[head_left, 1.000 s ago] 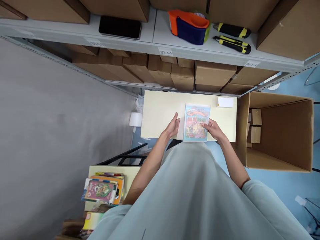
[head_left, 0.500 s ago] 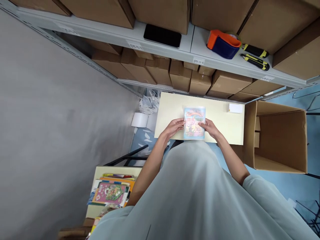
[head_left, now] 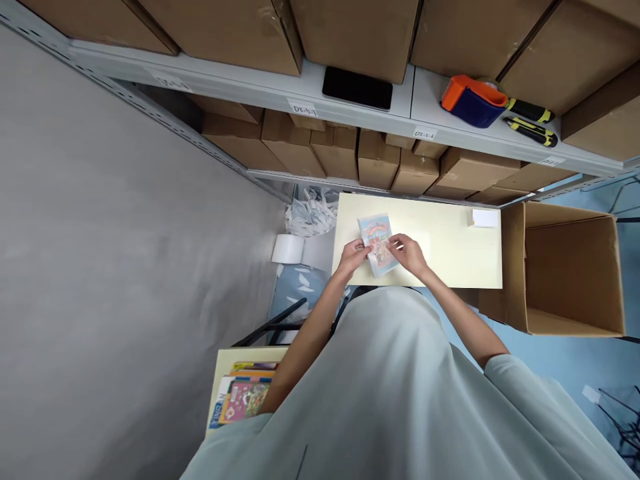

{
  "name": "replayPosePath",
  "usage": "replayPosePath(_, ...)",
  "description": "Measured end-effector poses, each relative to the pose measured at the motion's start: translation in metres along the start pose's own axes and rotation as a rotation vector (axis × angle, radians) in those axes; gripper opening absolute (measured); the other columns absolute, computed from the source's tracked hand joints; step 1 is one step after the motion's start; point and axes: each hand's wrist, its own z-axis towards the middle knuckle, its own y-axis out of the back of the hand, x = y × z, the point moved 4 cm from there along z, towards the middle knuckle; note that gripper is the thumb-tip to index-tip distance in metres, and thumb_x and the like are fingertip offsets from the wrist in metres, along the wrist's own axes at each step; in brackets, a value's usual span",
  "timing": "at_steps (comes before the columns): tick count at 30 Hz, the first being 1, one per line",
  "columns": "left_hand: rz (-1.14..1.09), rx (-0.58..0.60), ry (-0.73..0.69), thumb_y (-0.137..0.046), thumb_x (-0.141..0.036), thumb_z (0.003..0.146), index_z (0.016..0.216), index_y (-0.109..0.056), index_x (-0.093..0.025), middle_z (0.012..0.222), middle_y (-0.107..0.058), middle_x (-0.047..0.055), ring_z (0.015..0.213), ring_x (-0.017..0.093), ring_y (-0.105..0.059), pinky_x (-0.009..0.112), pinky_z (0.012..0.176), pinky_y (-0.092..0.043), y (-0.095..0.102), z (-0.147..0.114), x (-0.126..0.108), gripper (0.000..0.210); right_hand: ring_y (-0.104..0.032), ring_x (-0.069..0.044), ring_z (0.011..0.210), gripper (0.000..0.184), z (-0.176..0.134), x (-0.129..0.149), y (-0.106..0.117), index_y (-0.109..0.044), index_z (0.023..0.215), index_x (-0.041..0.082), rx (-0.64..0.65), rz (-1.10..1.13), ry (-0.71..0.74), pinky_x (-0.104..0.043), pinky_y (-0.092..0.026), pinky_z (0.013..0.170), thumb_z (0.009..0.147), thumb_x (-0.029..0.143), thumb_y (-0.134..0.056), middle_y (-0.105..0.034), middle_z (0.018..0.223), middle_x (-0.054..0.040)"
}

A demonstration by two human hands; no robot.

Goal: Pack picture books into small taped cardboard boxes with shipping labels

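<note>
A thin book with a light blue and pink cover, which looks wrapped in clear plastic, is tilted over the cream table. My left hand grips its left edge, thumb on the cover. At the right edge of the book, my right hand has its fingertips pinched together over the cover. Whatever is between those fingertips is too small to make out.
A small white box stands at the table's back right, with an open cardboard box beyond. The shelf above holds a phone, a tape dispenser and cutters. Books are stacked at lower left.
The book has turned from upright to tilted and sits further left on the table. My right hand has shifted from holding its right edge to a pinch over the cover. The view has shifted.
</note>
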Motion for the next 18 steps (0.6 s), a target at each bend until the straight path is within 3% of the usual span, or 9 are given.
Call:
replayPosePath(3,-0.008,-0.043,0.003,-0.088,-0.029,0.068,0.089,-0.073,-0.016,0.089,-0.076,0.005,0.08,0.018,-0.071,0.03,0.073,-0.058,-0.006,0.005,0.0,0.029,-0.075,-0.022,0.097,0.014,-0.015,0.032,-0.023,-0.073,0.108,0.023,0.099,-0.179,0.073,-0.034,-0.06,0.09,0.099,0.035,-0.074,-0.078,0.112,-0.0059)
replayPosePath(6,-0.007,-0.076,0.005,-0.083,-0.024,0.072,0.087,-0.069,-0.017,0.086,-0.075,0.004,0.076,0.018,-0.07,0.029,0.071,-0.057,-0.015,0.008,0.001,0.022,-0.072,-0.027,0.112,0.022,-0.023,0.053,-0.043,-0.071,0.114,0.02,0.086,-0.44,0.06,-0.035,-0.059,0.092,0.101,0.035,-0.077,-0.076,0.117,-0.0124)
replayPosePath(10,-0.002,-0.102,-0.01,-0.082,-0.026,0.076,0.087,-0.064,-0.019,0.087,-0.076,0.005,0.08,0.019,-0.072,0.029,0.072,-0.057,-0.023,0.01,0.004,0.022,-0.069,-0.029,0.115,0.019,-0.02,0.061,-0.054,-0.068,0.122,0.015,0.046,-0.642,0.004,-0.033,-0.058,0.089,0.109,0.025,-0.061,-0.074,0.122,-0.0188)
replayPosePath(14,-0.008,-0.053,-0.091,-0.083,-0.037,0.083,0.1,-0.065,-0.018,0.1,-0.077,0.009,0.09,0.021,-0.075,0.034,0.083,-0.061,-0.02,0.011,0.011,0.03,-0.073,-0.026,0.106,0.018,-0.01,0.048,-0.044,-0.07,0.115,0.017,0.004,-0.537,-0.067,-0.031,-0.056,0.085,0.109,0.022,-0.055,-0.077,0.118,-0.0159)
replayPosePath(16,0.034,-0.008,-0.159,-0.083,-0.04,0.086,0.111,-0.068,-0.019,0.117,-0.076,0.013,0.101,0.024,-0.076,0.038,0.091,-0.062,-0.013,0.011,0.016,0.036,-0.075,-0.023,0.094,0.013,-0.003,0.034,-0.034,-0.072,0.106,0.02,-0.028,-0.356,-0.131,-0.031,-0.056,0.086,0.105,0.025,-0.061,-0.079,0.111,-0.0108)
replayPosePath(18,0.112,-0.036,-0.184,-0.084,-0.041,0.085,0.118,-0.069,-0.02,0.134,-0.071,0.016,0.116,0.027,-0.073,0.041,0.098,-0.061,0.002,0.011,0.025,0.041,-0.073,-0.021,0.082,0.008,0.001,0.016,-0.026,-0.073,0.098,0.022,-0.073,-0.129,-0.213,-0.032,-0.056,0.084,0.097,0.029,-0.07,-0.08,0.099,-0.0057)
